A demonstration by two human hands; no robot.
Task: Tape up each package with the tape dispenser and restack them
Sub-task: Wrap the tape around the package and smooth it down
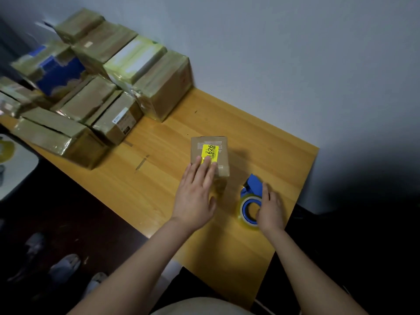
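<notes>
Pale grey-blue wall (pixel 284 53) backs a wooden surface (pixel 268 142) that runs from the upper left of the frame down to the lower centre.

At mid-frame a small cardboard package (pixel 210 153) lies on the bare wood. It carries a yellow label (pixel 210 151) with the large digits "626" and a barcode. The smaller print above the digits and the faint lines on the cardboard are too small to read.

The left grip (pixel 195 192) lies flat on the near end of this package, released, with straight fingers covering the label's lower corner.

Just to the right, apart from the package, a blue tape dispenser (pixel 250 198) with a roll of clear yellowish tape sits on the surface. The right grip (pixel 271 208) grasps it from the right side, the thumb at the roll's core and a finger reaching up along the blue body.

A stack of taped packages (pixel 95 96) fills the upper left, well apart from the hands and pressed against the wall. Among them are a blue box (pixel 61 73), partly wrapped in tape, and one box with a white shipping label (pixel 121 120) whose text is illegible.

Dark scuff marks (pixel 141 163) show on the wood between the stack and the small package.

Lower left, over dark floor, grey slippers (pixel 63 267) show, blurred.
</notes>
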